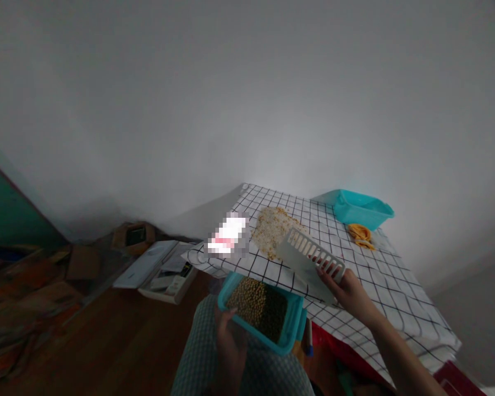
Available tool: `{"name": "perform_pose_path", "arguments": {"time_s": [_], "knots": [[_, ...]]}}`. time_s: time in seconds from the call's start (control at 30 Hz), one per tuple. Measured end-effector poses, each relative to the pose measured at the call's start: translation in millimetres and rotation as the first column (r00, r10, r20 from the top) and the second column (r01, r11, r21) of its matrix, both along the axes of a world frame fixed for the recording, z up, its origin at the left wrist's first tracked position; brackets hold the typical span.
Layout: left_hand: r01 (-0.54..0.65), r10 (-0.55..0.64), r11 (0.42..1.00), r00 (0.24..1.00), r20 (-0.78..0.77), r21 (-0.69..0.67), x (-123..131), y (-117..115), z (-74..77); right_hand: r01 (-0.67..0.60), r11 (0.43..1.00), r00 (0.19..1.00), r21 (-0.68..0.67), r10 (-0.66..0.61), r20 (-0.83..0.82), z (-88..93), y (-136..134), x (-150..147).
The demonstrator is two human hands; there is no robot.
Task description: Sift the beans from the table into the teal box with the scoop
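My right hand (341,286) grips a pale plastic panel (303,261) with a row of long slots along its upper side. The panel is tilted on the checked tablecloth, its far end by a spread pile of pale grains mixed with yellow ones (271,225). My left hand (230,330) is closed on the near left rim of a teal plastic container (291,342), which sits over my lap just under the table's front edge. Inside it, yellow beans (251,300) lie on the left and dark green beans (273,316) on the right.
On the table (377,280), a second teal container (363,206) stands at the back right, with a yellow cloth (361,234) before it. A blurred-out bright object (229,235) lies at the left edge. Open boxes (165,280) are on the floor left; a wall stands behind.
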State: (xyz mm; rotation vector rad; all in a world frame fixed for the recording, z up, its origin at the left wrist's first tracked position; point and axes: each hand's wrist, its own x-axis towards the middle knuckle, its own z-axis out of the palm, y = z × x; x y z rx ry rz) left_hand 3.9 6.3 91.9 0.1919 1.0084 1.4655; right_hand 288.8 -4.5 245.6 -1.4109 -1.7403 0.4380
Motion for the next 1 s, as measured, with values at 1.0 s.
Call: {"name": "perform_pose_path", "arguments": {"time_s": [1.0], "knots": [[-0.046, 0.053, 0.997, 0.991, 0.119, -0.067, 0.2, -1.0, 6.7, -0.047, 0.998, 0.996, -0.050, 0.043, -0.084, -13.1, 20.1, 3.5]]}}
